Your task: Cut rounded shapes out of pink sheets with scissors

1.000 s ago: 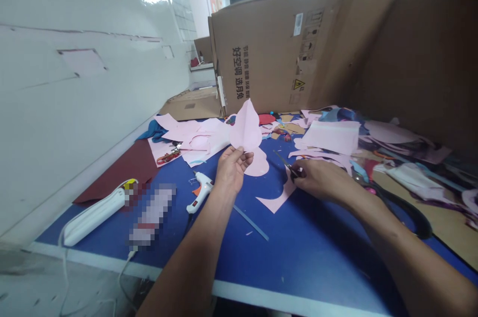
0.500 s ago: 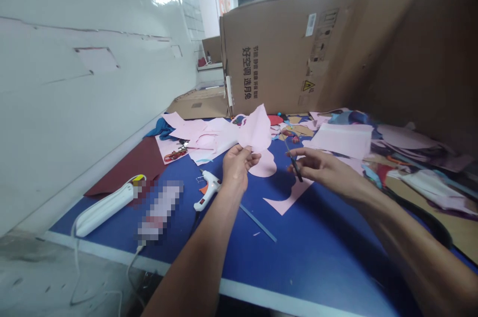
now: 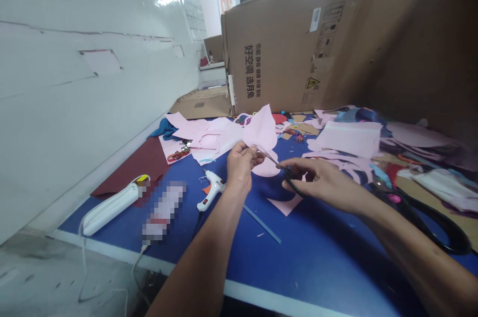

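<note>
My left hand (image 3: pixel 241 165) pinches the lower edge of a pink cut-out piece (image 3: pixel 262 127), which stands up from the fingers; I cannot tell whether it is paper or felt. Dark-handled scissors (image 3: pixel 292 182) are in my right hand (image 3: pixel 317 180), their thin blades reaching left to the piece's lower edge beside my left fingertips. Beneath, a rounded pink shape (image 3: pixel 267 165) is partly covered by my hand and the scissors. A pointed pink scrap (image 3: pixel 286 205) lies on the table (image 3: pixel 284 267) below my right hand.
A white glue gun (image 3: pixel 211 190) and a blue strip (image 3: pixel 263 225) lie by my left forearm. Larger black-handled shears (image 3: pixel 421 212) sit right, under my right arm. Pink sheets (image 3: pixel 347 140) and scraps spread along the back, before a tall cardboard box (image 3: pixel 284 58). A white power strip (image 3: pixel 112 207) lies left.
My right hand has moved left, bringing the scissors' blades to the pink piece. My left hand keeps hold of it. The view has shifted slightly, showing more of the large shears.
</note>
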Available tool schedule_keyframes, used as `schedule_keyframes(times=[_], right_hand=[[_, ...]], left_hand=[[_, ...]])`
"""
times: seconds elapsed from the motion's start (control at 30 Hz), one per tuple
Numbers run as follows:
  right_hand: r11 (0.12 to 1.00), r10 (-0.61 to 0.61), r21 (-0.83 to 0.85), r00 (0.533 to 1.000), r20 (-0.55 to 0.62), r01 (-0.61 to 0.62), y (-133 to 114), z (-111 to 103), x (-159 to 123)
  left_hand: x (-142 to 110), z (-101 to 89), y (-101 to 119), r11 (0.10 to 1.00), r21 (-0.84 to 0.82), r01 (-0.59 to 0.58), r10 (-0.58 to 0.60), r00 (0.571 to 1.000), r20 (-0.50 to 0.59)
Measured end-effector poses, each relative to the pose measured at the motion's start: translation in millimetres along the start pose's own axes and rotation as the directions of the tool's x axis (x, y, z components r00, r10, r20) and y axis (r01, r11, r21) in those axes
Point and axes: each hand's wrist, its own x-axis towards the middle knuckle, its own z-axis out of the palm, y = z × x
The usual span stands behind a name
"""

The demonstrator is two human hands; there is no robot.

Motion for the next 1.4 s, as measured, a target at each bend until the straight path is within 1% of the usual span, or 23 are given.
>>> schedule_keyframes(times=[0.17,0.27,0.47,0.6,0.77,1.0,1.23,1.4], right_hand=[[1.0,-0.013,-0.024,1.0,0.018,0.014,1.0,1.1,0.2],[1.0,-0.013,-0.023,1.0,0.006,0.013,0.8,1.7,0.1],[1.0,-0.003,-0.023,1.0,-0.006,0.003,4.6,1.9,0.4],[0.999,-0.012,-0.034,1.0,-0.011,0.012,6.0,1.4,0.5],[0.999,-0.024,-0.043,1.0,0.005,0.024,0.1,0.4,-1.6],[0.994,-0.039,-0.1,0.999,-0.029,0.036,-3.8,1.1,-2.1],[0.989,-0.058,-0.136,0.998,-0.026,0.053,-11.4,-1.1,-4.2],[0.987,-0.059,-0.154,0.998,-0.032,0.054,-10.8,-1.2,-4.5]], left_hand=[[-0.3,2.2,0.2,0.999,0.024,-0.041,0.041,0.999,-0.004],[-0.9,2.6,1.1,0.998,0.034,-0.048,0.048,0.999,0.002],[-2.3,2.9,2.3,0.999,0.033,-0.038,0.037,0.999,0.029],[-2.7,3.2,2.9,0.999,0.021,-0.025,0.025,0.999,0.025],[-3.0,2.8,3.2,1.0,0.01,-0.017,0.016,0.999,0.035],[-2.8,3.2,3.9,1.0,0.028,-0.011,0.01,0.999,0.033],[-5.1,4.7,7.0,1.0,0.0,0.009,-0.009,0.999,0.047],[-6.8,5.0,8.7,1.0,-0.015,0.019,-0.018,0.999,0.044]])
